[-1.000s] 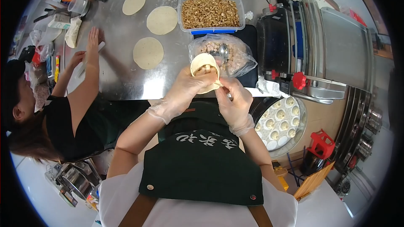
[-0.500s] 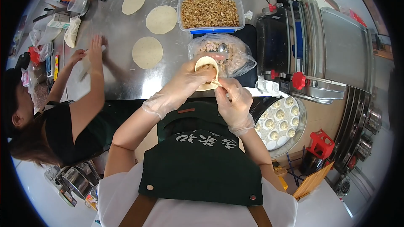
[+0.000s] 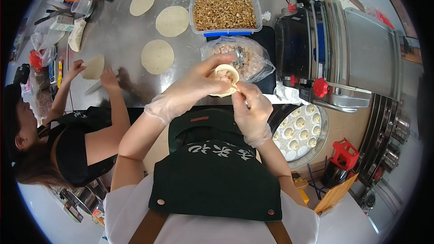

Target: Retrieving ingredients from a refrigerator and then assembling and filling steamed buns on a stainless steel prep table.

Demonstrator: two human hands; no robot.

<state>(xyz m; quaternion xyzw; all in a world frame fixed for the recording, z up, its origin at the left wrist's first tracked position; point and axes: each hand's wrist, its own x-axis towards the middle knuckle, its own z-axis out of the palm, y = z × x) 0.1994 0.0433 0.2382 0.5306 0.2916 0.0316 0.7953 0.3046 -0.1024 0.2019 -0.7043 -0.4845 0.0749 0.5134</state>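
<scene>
A bun of pale dough, its top still gaping around a chunky filling, is cupped in my gloved left hand. The left fingers wrap its far and left sides. My gloved right hand pinches the gathered dough edge at the bun's right side, fingers bent together. Just beyond the hands lies a clear plastic bag of pinkish diced filling, with a metal spoon in it. Behind the bag stands a clear tub heaped with chopped nuts.
Flat dough rounds lie on the steel table. A co-worker's hands handle another dough round at left. A roller machine stands at right. Below it, a round pan holds several pleated buns.
My left hand has shifted its hold, exposing more filling inside the bun; the right hand keeps pinching. The co-worker has moved nearer, and a dough round now shows at their hands.
</scene>
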